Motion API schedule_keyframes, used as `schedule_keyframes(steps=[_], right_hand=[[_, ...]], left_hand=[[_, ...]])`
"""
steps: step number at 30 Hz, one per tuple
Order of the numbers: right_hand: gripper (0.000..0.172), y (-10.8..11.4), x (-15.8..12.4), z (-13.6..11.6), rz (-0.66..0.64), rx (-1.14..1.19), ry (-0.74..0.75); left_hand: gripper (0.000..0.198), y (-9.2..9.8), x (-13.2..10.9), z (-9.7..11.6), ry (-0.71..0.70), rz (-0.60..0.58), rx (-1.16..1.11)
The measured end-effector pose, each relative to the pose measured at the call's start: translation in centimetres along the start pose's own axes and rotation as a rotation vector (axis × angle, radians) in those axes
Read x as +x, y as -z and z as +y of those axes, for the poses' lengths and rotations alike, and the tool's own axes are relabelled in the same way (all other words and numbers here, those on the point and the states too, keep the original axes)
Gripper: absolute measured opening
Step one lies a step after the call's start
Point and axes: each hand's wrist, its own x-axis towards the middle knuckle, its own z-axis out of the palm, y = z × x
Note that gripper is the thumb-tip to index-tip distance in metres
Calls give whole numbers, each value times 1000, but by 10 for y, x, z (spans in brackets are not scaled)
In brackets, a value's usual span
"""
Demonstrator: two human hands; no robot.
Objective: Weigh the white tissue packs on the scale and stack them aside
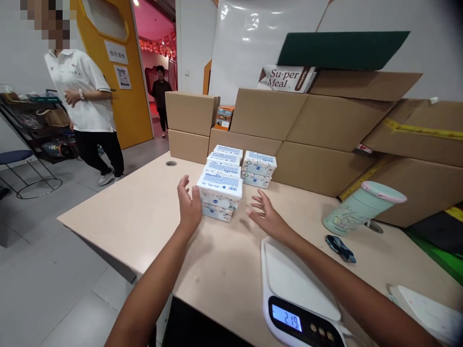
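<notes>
Bottom centre, a white scale (289, 274) (display reading 219) is sitting on the desk (144, 212). Above it, the left hand (188, 205) is laying its open grip against the near stack of tissue packs (219, 190) at mid-frame. The right hand (267, 217) is hovering just to the right of the stack, grip spread and empty. Cardboard boxes (318, 125) are lining the back.

White tissue packs (219, 189) with blue labels and small floral print, pale beige table (144, 217), white scale (292, 284) with blue-lit display, mint cup (356, 209) with pink lid, brown cardboard boxes (318, 140), yellow door (126, 86)
</notes>
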Motion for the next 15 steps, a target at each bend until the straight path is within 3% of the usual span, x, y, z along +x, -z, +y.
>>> schedule_keyframes(steps=[4,8,10,12,15], right_hand=[[118,-27,10,-24,-108,91,139],[104,-42,5,-44,-76,108,328],[100,-30,-10,-47,13,59,377],[96,-6,-31,-45,136,-25,440],[90,37,-72,-32,330,-133,508]], left_hand=[[65,-5,-1,-4,150,-124,-39],[71,-4,-17,7,-39,-149,-42],[74,-4,-30,15,-134,-137,-103],[73,-5,-46,22,-207,-204,-179],[78,-8,-73,25,-326,-491,-267]])
